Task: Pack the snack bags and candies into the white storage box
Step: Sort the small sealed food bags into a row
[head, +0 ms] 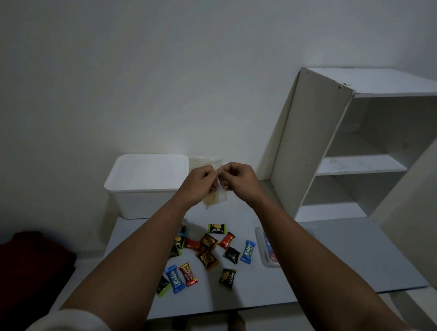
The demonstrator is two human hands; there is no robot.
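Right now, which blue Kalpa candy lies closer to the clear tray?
The blue Kalpa candy right of the pile, beside the clear tray. The other blue one lies far left, beside a red candy.

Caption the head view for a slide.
Both hands pinch a clear snack bag beside the white storage box.

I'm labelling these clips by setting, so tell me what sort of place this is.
Probably a plain room in a home, not a shop or workshop. A low white table stands against a bare wall, beside an empty white shelf unit, and a folded red cloth lies to the left.
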